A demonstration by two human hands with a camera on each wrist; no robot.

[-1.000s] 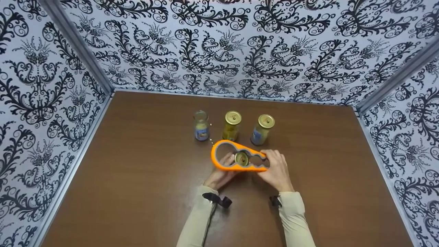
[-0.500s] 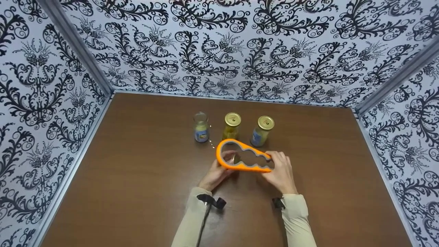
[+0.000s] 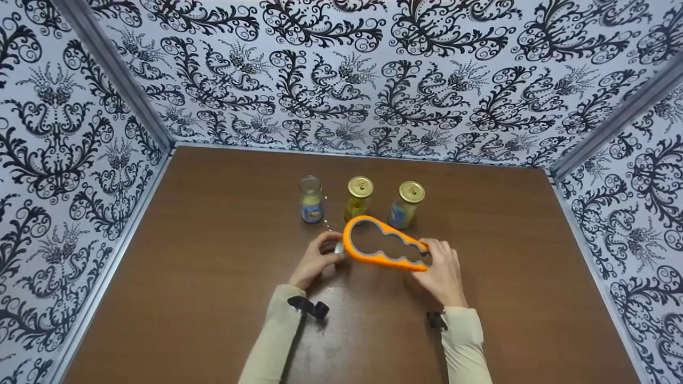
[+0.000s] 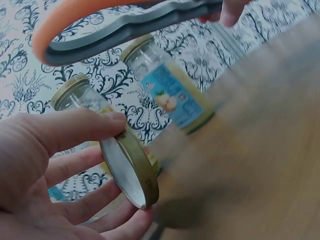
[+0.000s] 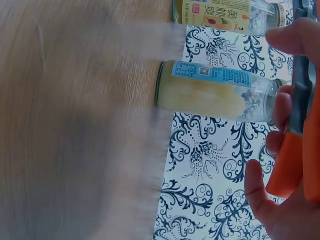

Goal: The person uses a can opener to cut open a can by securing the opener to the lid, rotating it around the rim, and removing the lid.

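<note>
In the head view my left hand pinches a jar lid, just left of the opener's rounded end. The left wrist view shows this gold lid tilted on edge, thumb on its rim, its white inside facing the palm. My right hand grips the handle end of an orange jar opener with a grey wavy inner edge, held above the table. Nothing sits inside the opener's loop. Behind the hands stand three glass jars: a lidless jar at left, a gold-lidded middle jar and a gold-lidded right jar.
A few pale drops lie on the brown table beside the lidless jar. Patterned panels close off the back and both sides. The opener's rounded end overlaps the foot of the middle jar in the head view.
The lid, first seen through the opener's loop, has moved left out of it with my left hand. My right hand and the opener have shifted slightly right.
</note>
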